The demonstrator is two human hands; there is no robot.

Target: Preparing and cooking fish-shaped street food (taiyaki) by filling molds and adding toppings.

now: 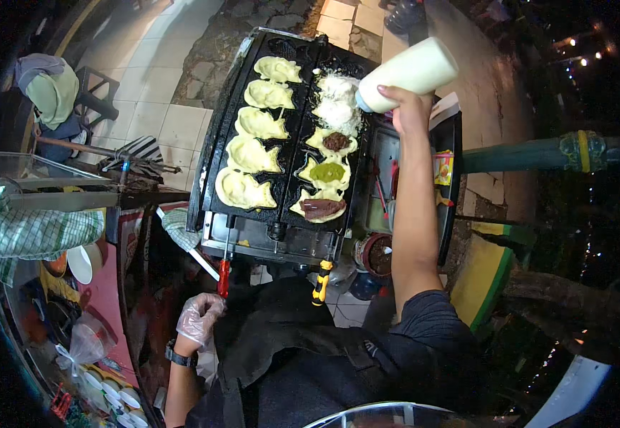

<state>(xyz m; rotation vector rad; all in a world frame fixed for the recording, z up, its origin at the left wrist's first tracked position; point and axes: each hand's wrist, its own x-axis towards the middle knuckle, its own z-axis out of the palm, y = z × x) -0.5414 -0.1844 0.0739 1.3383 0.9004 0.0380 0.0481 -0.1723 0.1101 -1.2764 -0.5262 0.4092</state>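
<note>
A white squeeze bottle is gripped by my right hand, tilted with its nozzle down over the right half of a black fish-shaped waffle pan. Below the nozzle, batter is covered with white shreds. Further down that side, batter fish carry brown crumbly filling, green filling and smooth brown filling. On the left half lie several unfilled batter fish. My left hand, in a clear plastic glove, is curled near the red handle; whether it touches it, I cannot tell.
A yellow-black handle sticks out at the pan's front. Right of the pan are a metal tray and a tub of dark filling. At left are a checked cloth, a white bowl and a seated person.
</note>
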